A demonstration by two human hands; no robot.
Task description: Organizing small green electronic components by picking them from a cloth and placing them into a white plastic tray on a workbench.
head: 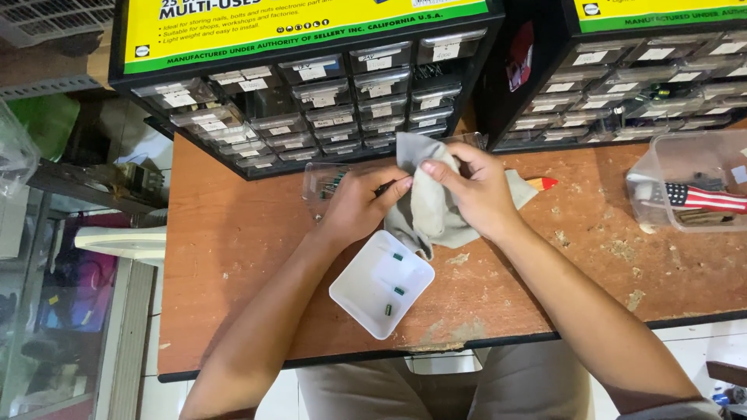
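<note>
grey cloth point(430, 204) pinched, both hands' fingers point(436, 173) curled

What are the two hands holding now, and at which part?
Both the left hand and the right hand grip a grey cloth at its upper, bunched part.

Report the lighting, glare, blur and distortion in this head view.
Head view: even, soft light with faint shadows under the hands; the left hand and right hand on the grey cloth look sharp; mild glare on the white tray; wide-angle bending tilts the drawer cabinet outward.
</note>
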